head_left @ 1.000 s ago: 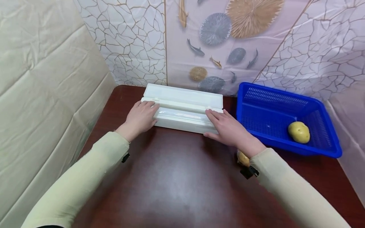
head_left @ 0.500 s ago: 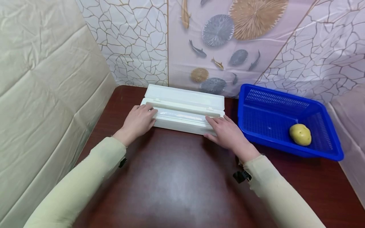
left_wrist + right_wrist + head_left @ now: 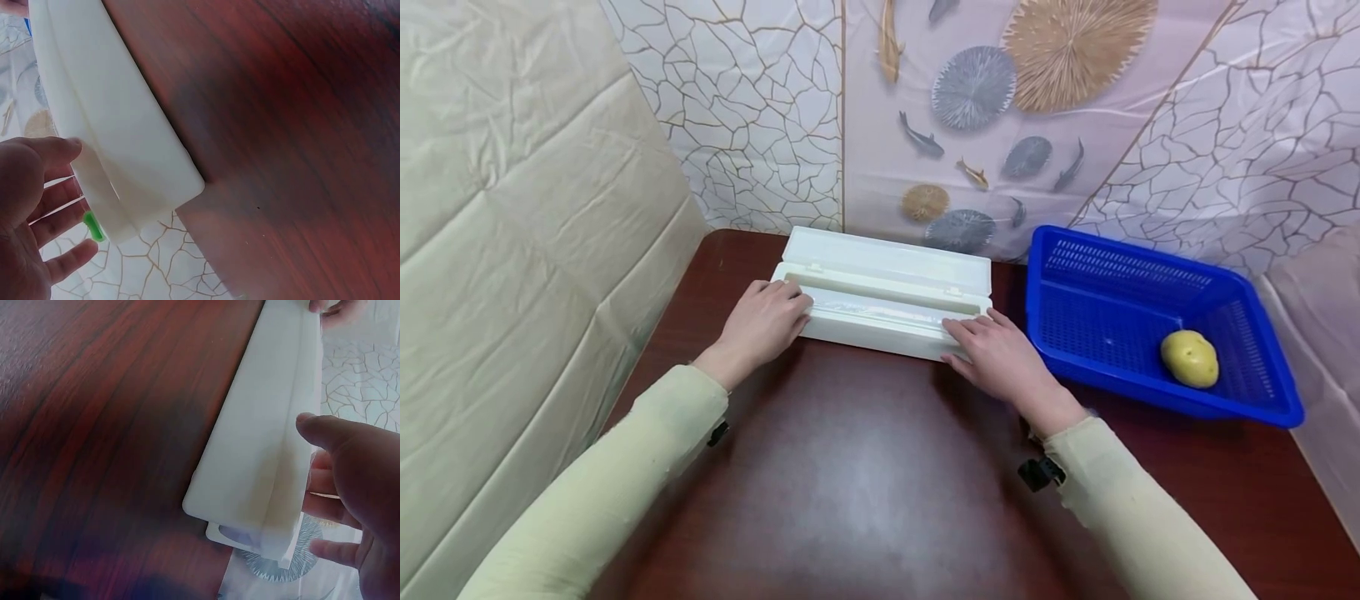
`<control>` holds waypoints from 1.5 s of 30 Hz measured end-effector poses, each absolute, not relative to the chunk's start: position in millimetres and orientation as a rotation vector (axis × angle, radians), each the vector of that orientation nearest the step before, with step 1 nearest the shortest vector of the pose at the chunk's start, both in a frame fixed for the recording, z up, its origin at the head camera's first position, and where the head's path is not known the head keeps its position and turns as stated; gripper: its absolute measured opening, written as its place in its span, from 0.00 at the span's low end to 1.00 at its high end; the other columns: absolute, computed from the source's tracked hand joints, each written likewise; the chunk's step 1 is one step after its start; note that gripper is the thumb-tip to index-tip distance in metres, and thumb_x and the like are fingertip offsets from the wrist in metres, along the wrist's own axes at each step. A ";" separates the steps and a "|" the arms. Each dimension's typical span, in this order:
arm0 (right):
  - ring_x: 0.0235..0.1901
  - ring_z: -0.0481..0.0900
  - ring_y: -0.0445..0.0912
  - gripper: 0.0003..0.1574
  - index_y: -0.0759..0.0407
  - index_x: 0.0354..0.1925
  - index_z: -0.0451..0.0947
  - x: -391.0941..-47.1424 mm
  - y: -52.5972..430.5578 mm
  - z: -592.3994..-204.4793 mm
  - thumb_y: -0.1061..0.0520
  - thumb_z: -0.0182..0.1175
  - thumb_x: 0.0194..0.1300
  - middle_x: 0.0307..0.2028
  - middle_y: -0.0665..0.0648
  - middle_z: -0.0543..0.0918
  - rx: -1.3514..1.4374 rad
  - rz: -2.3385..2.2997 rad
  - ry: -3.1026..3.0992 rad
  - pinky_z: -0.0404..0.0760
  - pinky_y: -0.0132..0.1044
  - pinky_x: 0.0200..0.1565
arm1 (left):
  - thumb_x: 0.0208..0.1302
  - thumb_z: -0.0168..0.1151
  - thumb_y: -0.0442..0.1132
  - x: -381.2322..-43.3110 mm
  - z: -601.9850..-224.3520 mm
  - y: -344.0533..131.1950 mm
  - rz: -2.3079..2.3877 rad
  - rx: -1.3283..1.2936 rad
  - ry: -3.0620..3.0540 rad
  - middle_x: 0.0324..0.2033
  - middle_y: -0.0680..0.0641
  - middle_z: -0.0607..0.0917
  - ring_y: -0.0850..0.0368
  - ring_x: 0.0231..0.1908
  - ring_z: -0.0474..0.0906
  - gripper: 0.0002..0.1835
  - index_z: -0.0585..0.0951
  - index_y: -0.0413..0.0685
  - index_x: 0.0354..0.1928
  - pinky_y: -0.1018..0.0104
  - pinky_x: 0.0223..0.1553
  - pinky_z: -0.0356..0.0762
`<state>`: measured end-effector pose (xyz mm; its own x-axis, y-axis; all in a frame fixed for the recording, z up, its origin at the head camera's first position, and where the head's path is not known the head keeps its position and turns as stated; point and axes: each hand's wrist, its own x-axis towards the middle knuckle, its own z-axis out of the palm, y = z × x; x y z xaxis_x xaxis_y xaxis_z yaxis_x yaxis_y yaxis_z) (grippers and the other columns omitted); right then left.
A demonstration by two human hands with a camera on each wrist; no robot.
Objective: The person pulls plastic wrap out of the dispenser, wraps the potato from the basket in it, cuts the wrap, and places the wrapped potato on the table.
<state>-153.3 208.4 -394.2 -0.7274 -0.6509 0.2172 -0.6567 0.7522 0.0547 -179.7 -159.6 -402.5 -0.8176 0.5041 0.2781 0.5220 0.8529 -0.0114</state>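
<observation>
Left hand [image 3: 765,320] and right hand [image 3: 1000,354] touch opposite ends of the white box [image 3: 880,335], fingers relaxed, unclenched; its lid [image 3: 887,253] is swung open.

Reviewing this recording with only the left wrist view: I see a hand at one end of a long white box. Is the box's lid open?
Observer: Yes. The head view shows the lid of the white box swung back on the side away from the person.
Operator: There's a bit of skin in my top left corner. What is that?
Observer: The right hand, resting on the box's right end.
Operator: And the blue sliver near it?
Observer: A perforated blue basket, to the right of the box on the table.
</observation>
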 end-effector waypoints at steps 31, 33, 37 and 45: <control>0.38 0.89 0.54 0.05 0.61 0.45 0.87 -198.2 215.2 -377.0 0.64 0.65 0.74 0.39 0.58 0.91 1.057 0.462 -2.739 0.85 0.54 0.47 | 0.67 0.74 0.38 -211.6 -368.3 -165.0 -0.247 -0.931 -2.921 0.41 0.42 0.85 0.42 0.42 0.82 0.08 0.87 0.44 0.45 0.46 0.45 0.80; 0.37 0.89 0.54 0.06 0.61 0.45 0.87 -203.5 215.6 -373.4 0.64 0.64 0.74 0.39 0.58 0.91 1.040 0.484 -2.754 0.85 0.54 0.47 | 0.69 0.69 0.35 -216.0 -364.5 -164.6 -0.274 -0.949 -2.909 0.37 0.43 0.85 0.44 0.38 0.81 0.03 0.86 0.44 0.41 0.48 0.40 0.79; 0.36 0.87 0.53 0.07 0.61 0.47 0.87 -213.5 215.7 -366.9 0.64 0.63 0.75 0.39 0.58 0.91 1.032 0.505 -2.790 0.84 0.53 0.46 | 0.72 0.63 0.31 -226.0 -357.8 -162.0 -0.278 -0.960 -2.913 0.32 0.45 0.81 0.47 0.34 0.77 0.05 0.82 0.46 0.35 0.53 0.36 0.75; 0.35 0.88 0.52 0.06 0.63 0.45 0.87 -230.2 216.1 -356.9 0.64 0.64 0.75 0.37 0.58 0.91 1.038 0.588 -2.823 0.85 0.53 0.44 | 0.74 0.60 0.32 -243.8 -339.8 -157.9 -0.300 -0.888 -3.059 0.38 0.46 0.83 0.47 0.39 0.78 0.06 0.83 0.47 0.37 0.52 0.43 0.77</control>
<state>-230.2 216.1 -356.9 -0.7679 -0.6083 0.2009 -0.6379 0.6973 -0.3268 -243.8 -157.9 -339.8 -0.8443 0.5359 -0.0031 0.5251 0.8284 0.1952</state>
